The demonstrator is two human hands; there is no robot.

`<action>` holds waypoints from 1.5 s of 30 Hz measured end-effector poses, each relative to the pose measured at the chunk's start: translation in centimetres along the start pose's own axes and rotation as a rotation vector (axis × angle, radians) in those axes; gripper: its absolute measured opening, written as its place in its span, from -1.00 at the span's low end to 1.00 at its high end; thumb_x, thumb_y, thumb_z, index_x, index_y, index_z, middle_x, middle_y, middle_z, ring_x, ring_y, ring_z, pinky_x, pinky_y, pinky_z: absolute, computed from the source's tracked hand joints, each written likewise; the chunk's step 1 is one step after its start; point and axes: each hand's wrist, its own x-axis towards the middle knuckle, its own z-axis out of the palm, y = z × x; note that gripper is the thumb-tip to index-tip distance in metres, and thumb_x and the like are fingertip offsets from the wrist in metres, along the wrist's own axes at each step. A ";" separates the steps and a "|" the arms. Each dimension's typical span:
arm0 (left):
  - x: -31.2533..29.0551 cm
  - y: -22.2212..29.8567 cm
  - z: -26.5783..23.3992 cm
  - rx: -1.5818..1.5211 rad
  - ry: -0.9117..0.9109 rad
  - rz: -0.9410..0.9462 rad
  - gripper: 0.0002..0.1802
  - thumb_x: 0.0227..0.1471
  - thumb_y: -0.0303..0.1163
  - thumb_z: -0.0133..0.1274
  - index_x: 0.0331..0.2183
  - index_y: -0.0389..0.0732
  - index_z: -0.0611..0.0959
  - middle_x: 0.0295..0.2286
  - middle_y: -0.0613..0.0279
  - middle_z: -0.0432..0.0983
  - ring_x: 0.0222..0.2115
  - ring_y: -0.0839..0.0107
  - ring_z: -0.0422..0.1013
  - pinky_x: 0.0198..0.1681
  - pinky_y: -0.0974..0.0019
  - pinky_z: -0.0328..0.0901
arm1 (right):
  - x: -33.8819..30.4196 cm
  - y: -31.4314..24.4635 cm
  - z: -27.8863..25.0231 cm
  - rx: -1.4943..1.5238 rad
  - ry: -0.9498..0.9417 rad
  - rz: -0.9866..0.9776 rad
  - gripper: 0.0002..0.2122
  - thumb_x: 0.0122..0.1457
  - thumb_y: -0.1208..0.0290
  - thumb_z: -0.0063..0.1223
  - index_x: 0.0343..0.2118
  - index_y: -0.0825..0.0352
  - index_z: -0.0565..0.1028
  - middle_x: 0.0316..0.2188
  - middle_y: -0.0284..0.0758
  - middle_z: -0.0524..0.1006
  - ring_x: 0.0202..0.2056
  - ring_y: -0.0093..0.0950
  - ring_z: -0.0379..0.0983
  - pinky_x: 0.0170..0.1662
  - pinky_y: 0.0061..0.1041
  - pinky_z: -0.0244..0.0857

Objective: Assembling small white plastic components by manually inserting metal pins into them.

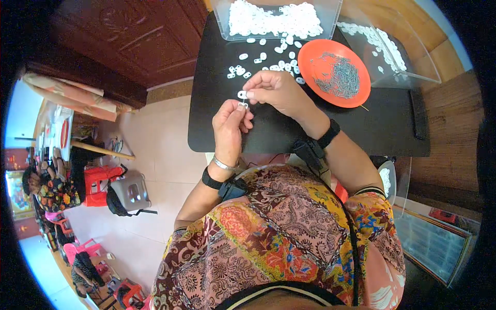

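Over the desk (382, 121), the left hand (227, 124) pinches a lower piece (243, 106) and the right hand (276, 93) an upper piece (242, 95) at its twelve o'clock, so a slack fingertip could drop either among the loose pieces (279, 50) at one o'clock.

I see room over the desk (207, 106) at nine o'clock from the left hand (227, 123); the clear tub (331, 18) blocks one o'clock, the orange dish (309, 58) two.
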 end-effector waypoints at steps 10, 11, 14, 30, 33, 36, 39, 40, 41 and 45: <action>0.1 -0.2 -0.2 0.007 0.002 0.004 -0.82 0.12 -0.40 -0.14 -0.48 -0.20 0.49 -0.61 0.38 0.43 -0.67 0.69 0.26 -0.60 0.60 0.11 | -0.1 -0.2 0.5 -0.061 0.057 -0.052 -0.82 0.00 0.51 0.09 -0.32 0.45 0.53 -0.42 -0.32 0.57 -0.39 -0.64 0.47 -0.28 -0.67 0.35; 0.1 -0.2 -0.2 0.007 0.005 0.003 -0.82 0.11 -0.39 -0.14 -0.48 -0.20 0.49 -0.61 0.38 0.43 -0.67 0.68 0.26 -0.60 0.60 0.11 | -0.1 -0.3 0.4 -0.061 0.056 -0.051 -0.82 0.00 0.51 0.09 -0.32 0.45 0.53 -0.42 -0.32 0.57 -0.39 -0.64 0.47 -0.28 -0.67 0.35; 0.1 -0.2 -0.1 -0.001 0.007 -0.004 -0.82 0.12 -0.39 -0.14 -0.48 -0.20 0.49 -0.61 0.38 0.43 -0.67 0.68 0.26 -0.60 0.60 0.10 | -0.1 -0.2 0.2 -0.083 0.016 -0.040 -0.82 0.04 0.56 0.07 -0.26 0.43 0.52 -0.40 -0.35 0.56 -0.35 -0.67 0.46 -0.25 -0.69 0.35; 0.0 -0.3 0.0 -0.009 0.007 0.004 -0.84 0.13 -0.41 -0.14 -0.46 -0.18 0.49 -0.61 0.41 0.41 -0.66 0.70 0.25 -0.61 0.61 0.10 | -0.3 0.1 0.6 -0.095 -0.014 -0.065 -0.85 0.05 0.52 0.06 -0.34 0.49 0.52 -0.45 -0.29 0.57 -0.42 -0.63 0.47 -0.31 -0.66 0.35; 0.0 -0.2 0.0 -0.007 0.019 -0.004 -0.84 0.12 -0.41 -0.14 -0.47 -0.18 0.49 -0.61 0.41 0.41 -0.66 0.70 0.25 -0.61 0.62 0.10 | -0.3 0.1 0.7 -0.088 -0.022 -0.055 -0.86 0.06 0.52 0.06 -0.35 0.49 0.51 -0.45 -0.29 0.57 -0.42 -0.63 0.47 -0.31 -0.66 0.35; 0.1 -0.3 -0.1 -0.011 0.013 0.001 -0.84 0.12 -0.41 -0.14 -0.47 -0.18 0.49 -0.61 0.41 0.41 -0.67 0.70 0.25 -0.61 0.62 0.10 | -0.3 0.2 0.8 -0.089 -0.033 -0.067 -0.86 0.07 0.52 0.05 -0.34 0.49 0.51 -0.45 -0.29 0.57 -0.43 -0.64 0.47 -0.33 -0.66 0.35; 0.1 -0.2 0.0 -0.041 0.015 0.012 -0.84 0.12 -0.41 -0.14 -0.47 -0.20 0.50 -0.61 0.41 0.42 -0.66 0.70 0.26 -0.62 0.61 0.10 | -0.3 0.4 0.7 -0.081 -0.064 -0.054 -0.85 0.08 0.53 0.06 -0.29 0.46 0.49 -0.41 -0.32 0.56 -0.39 -0.65 0.46 -0.29 -0.66 0.35; 0.1 -0.2 0.0 -0.040 0.012 0.016 -0.84 0.12 -0.41 -0.14 -0.47 -0.20 0.50 -0.61 0.41 0.42 -0.66 0.70 0.26 -0.62 0.61 0.10 | -0.3 0.4 0.7 -0.067 -0.090 -0.026 -0.83 0.08 0.53 0.07 -0.25 0.43 0.48 -0.38 -0.36 0.55 -0.35 -0.66 0.46 -0.24 -0.67 0.34; 0.0 -0.4 -0.1 -0.034 0.013 0.015 -0.84 0.12 -0.42 -0.14 -0.46 -0.21 0.50 -0.61 0.40 0.42 -0.66 0.69 0.26 -0.62 0.61 0.10 | -0.3 0.2 0.7 -0.069 -0.089 -0.030 -0.83 0.08 0.53 0.07 -0.25 0.43 0.48 -0.38 -0.36 0.55 -0.35 -0.66 0.46 -0.24 -0.67 0.34; 0.2 -0.6 -0.3 -0.058 0.006 0.018 -0.83 0.12 -0.43 -0.14 -0.44 -0.23 0.51 -0.60 0.37 0.44 -0.66 0.68 0.28 -0.62 0.60 0.11 | -0.7 -0.3 1.0 -0.068 -0.098 -0.075 -0.80 0.04 0.52 0.12 -0.25 0.41 0.49 -0.43 -0.41 0.52 -0.38 -0.69 0.43 -0.25 -0.68 0.34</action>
